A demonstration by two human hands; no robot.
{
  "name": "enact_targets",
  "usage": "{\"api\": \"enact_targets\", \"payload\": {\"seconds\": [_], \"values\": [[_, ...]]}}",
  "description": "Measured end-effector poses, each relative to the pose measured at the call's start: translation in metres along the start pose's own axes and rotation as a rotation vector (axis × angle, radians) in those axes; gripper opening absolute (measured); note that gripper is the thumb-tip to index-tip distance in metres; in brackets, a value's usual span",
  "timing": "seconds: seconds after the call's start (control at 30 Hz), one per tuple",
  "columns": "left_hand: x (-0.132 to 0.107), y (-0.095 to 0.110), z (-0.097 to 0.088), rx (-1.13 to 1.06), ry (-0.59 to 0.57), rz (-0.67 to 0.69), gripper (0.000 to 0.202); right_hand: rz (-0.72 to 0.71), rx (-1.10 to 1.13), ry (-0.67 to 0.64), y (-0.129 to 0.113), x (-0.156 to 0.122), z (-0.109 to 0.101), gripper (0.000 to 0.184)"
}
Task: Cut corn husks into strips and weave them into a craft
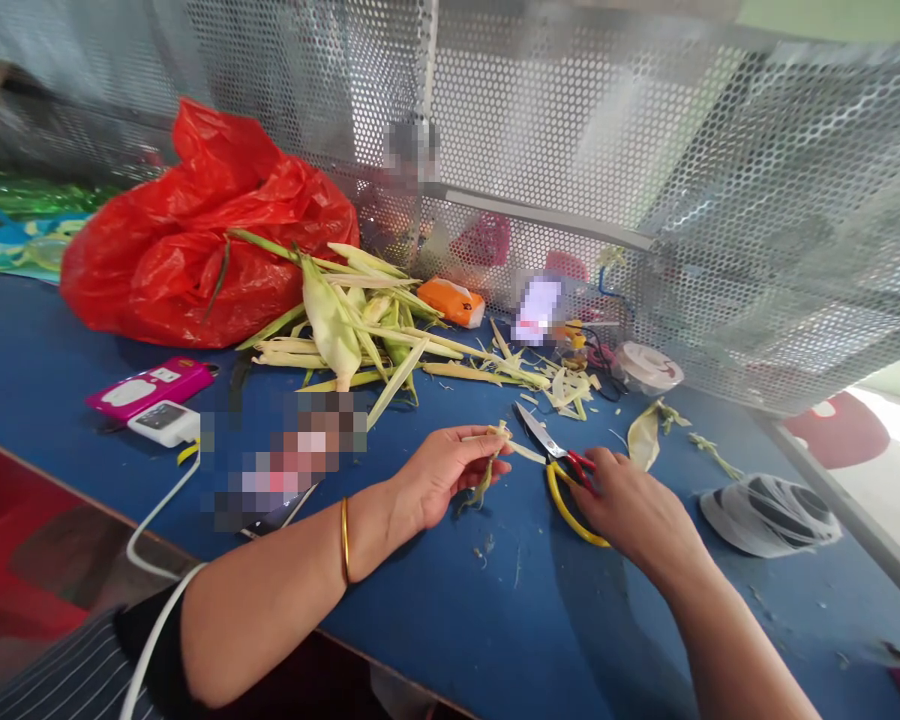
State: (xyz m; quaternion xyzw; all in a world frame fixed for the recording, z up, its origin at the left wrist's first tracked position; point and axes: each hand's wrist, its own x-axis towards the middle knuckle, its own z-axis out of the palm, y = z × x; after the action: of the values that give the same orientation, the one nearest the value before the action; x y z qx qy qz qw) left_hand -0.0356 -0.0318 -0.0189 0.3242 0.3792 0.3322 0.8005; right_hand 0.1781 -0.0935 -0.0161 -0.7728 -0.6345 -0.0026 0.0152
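My left hand pinches a small tied bit of pale corn husk between thumb and fingers. A greenish shred hangs below it, and a flat strip points right. My right hand has its fingers on the red handle of a pair of scissors. The blades lie slightly apart, pointing to the far left, near the husk strip. Beside that hand, partly covered by it, a yellow curved loop rests on the table; I cannot tell whether it belongs to the scissors.
On the blue table lie a pile of corn husks, a red plastic bag, an orange packet, a tape roll, a thread spool, a purple case and a cabled white device. Perforated metal panels stand behind.
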Motion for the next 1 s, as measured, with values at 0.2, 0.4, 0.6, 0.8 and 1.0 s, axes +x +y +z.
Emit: {"api": "enact_targets", "payload": {"seconds": [0.2, 0.4, 0.6, 0.8, 1.0], "values": [[0.000, 0.003, -0.001, -0.009, -0.017, 0.018, 0.019, -0.012, 0.013, -0.071, 0.011, 0.007, 0.004, 0.036], [-0.003, -0.002, 0.003, 0.069, -0.046, 0.011, 0.029, -0.112, 0.789, 0.280, -0.013, -0.002, -0.004, 0.030], [-0.006, -0.006, 0.004, 0.200, -0.188, -0.034, 0.031, -0.484, 0.940, 0.161, -0.034, -0.010, -0.006, 0.032], [-0.006, -0.004, 0.004, 0.218, -0.213, -0.082, 0.032, -0.530, 0.917, 0.070, -0.029, -0.009, -0.008, 0.021], [-0.005, -0.005, 0.004, 0.194, -0.205, -0.097, 0.033, -0.516, 0.934, 0.122, -0.032, -0.010, -0.006, 0.016]]}}
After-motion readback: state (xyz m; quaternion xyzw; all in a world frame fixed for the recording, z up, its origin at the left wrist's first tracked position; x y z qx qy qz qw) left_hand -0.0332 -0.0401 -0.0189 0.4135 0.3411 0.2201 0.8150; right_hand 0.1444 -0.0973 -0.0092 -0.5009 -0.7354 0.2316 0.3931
